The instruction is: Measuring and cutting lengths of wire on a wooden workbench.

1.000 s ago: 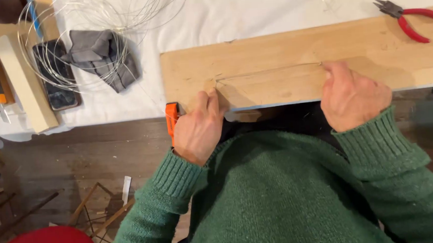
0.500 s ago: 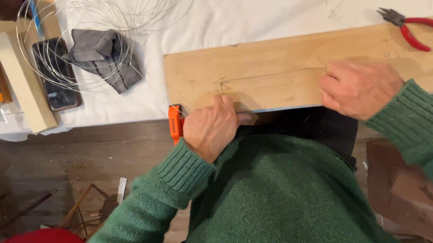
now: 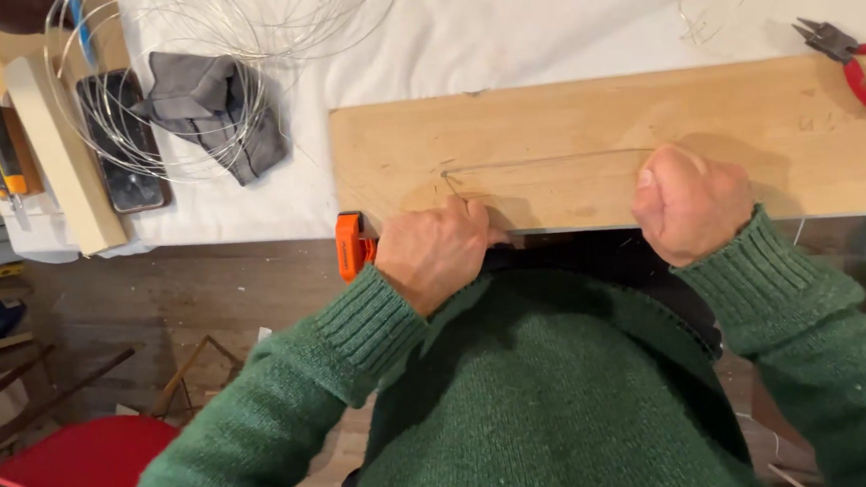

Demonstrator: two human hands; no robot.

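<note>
Your left hand (image 3: 439,251) rests at the near edge of the wooden board (image 3: 566,125), with the fingers curled and pinching one end of a thin wire (image 3: 548,158). Your right hand (image 3: 689,203) is clenched into a fist around the other end, so the wire lies stretched flat on the board between both hands, with a small bend near its left end. From the right hand, the left one sits at 9 o'clock.

I judge this wire to be very light, springy and rather stiff for its thickness; it can slip through bare fingers and kink easily, so hold it close to the ends with a firm pinch.

An orange clamp (image 3: 352,244) grips the board edge, just beside your left wrist. At 10 o'clock from the board lie a wire coil (image 3: 158,85), a grey cloth (image 3: 215,111) and a phone (image 3: 126,142). Red-handled pliers (image 3: 858,72) lie at 2 o'clock.
</note>
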